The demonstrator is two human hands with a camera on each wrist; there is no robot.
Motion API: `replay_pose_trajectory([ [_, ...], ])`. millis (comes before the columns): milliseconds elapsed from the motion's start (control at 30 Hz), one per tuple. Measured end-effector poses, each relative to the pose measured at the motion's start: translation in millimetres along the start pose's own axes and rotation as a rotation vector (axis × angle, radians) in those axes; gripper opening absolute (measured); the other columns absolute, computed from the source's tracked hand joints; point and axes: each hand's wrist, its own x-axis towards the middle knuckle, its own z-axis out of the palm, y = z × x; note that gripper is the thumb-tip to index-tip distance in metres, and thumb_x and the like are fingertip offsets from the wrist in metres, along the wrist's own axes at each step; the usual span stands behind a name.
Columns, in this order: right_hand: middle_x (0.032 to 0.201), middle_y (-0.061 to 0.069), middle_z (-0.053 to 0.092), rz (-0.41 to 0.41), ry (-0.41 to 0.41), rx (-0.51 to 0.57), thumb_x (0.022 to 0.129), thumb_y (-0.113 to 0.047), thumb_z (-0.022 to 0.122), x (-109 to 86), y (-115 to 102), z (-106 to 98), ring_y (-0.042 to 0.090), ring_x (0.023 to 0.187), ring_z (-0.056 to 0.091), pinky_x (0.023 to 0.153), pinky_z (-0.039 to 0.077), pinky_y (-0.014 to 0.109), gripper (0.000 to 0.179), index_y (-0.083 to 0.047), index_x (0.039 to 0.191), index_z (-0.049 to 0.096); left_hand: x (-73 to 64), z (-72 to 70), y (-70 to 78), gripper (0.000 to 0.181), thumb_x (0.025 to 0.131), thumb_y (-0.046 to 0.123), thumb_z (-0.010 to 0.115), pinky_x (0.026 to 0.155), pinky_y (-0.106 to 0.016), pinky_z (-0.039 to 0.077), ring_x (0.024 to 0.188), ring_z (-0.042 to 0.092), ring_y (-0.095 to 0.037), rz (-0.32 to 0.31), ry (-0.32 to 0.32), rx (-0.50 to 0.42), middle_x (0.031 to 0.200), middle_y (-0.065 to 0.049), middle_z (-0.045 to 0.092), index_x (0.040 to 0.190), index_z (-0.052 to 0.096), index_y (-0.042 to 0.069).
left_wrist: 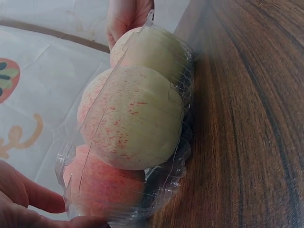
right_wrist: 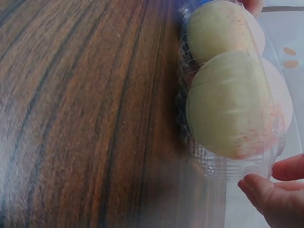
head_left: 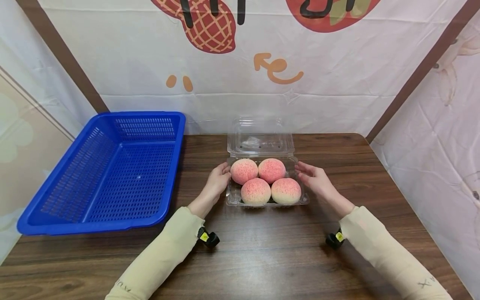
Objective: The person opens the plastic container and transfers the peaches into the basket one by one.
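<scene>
A clear plastic clamshell box (head_left: 233, 200) sits on the wooden table with its lid (head_left: 260, 135) raised at the back. Several pink and cream peaches (head_left: 256, 191) fill its base. At the box's left side, my left hand (head_left: 218, 179) holds the rim; its thumb and a finger straddle the plastic edge in the left wrist view. My right hand (head_left: 315, 179) grips the opposite side, and the right wrist view has its thumb (right_wrist: 256, 185) and fingers at the box's corner. Through the clear wall, a peach (left_wrist: 135, 118) shows close up in the left wrist view.
A large blue plastic basket (head_left: 170, 166) stands at the left of the table, with nothing in it. Brown wood table (head_left: 270, 254) extends in front of the box and to its right. A printed white cloth (head_left: 330, 79) hangs behind.
</scene>
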Motion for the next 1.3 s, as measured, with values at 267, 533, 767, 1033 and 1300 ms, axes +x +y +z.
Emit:
replay_pose_trajectory([
  [267,0.132,0.031,0.040,0.000,0.010,-0.084,0.093,0.001,0.041,-3.1,-5,1,0.038,0.121,0.041,0.098,0.035,0.045,0.047,0.013,0.136,0.027,-1.2,-0.7,-2.0,0.048,0.091,-0.005,0.033,0.106,-0.041,0.026,0.130,0.028,-0.036,0.000,0.002,0.037,0.137,-0.033,0.030,0.135,0.020,-0.018],
  [533,0.125,0.030,0.047,-0.042,0.037,-0.151,0.092,-0.004,0.045,-3.7,-7,1,0.038,0.116,0.047,0.094,0.041,0.043,0.046,0.014,0.133,0.033,-0.7,-0.7,-1.7,0.048,0.091,-0.005,0.034,0.105,-0.041,0.027,0.130,0.029,-0.035,0.003,0.003,0.056,0.137,-0.032,0.031,0.135,0.021,-0.017],
  [767,0.123,0.026,0.051,-0.040,0.051,-0.227,0.091,-0.010,0.049,-5.0,-10,-3,0.033,0.112,0.052,0.089,0.045,0.041,0.045,0.010,0.130,0.040,-1.6,-1.8,0.4,0.047,0.091,-0.004,0.034,0.105,-0.041,0.028,0.129,0.030,-0.035,0.001,-0.004,0.071,0.136,-0.033,0.031,0.135,0.021,-0.018],
  [1033,0.125,0.026,0.050,0.034,0.061,-0.364,0.092,-0.010,0.050,-3.3,-16,-4,0.035,0.112,0.051,0.086,0.046,0.043,0.043,0.007,0.131,0.042,1.7,-3.6,-4.5,0.048,0.091,-0.002,0.036,0.104,-0.042,0.029,0.127,0.033,-0.036,0.033,-0.011,0.106,0.135,-0.033,0.034,0.134,0.023,-0.018],
  [1300,0.122,0.025,0.053,0.004,0.074,-0.415,0.090,-0.008,0.051,-1.3,-15,-3,0.036,0.110,0.052,0.086,0.046,0.044,0.044,0.008,0.130,0.043,49.5,-13.1,-59.2,0.051,0.089,0.011,0.050,0.094,-0.031,0.041,0.115,0.051,-0.025,0.147,0.044,0.245,0.125,-0.022,0.052,0.133,0.036,-0.010],
])
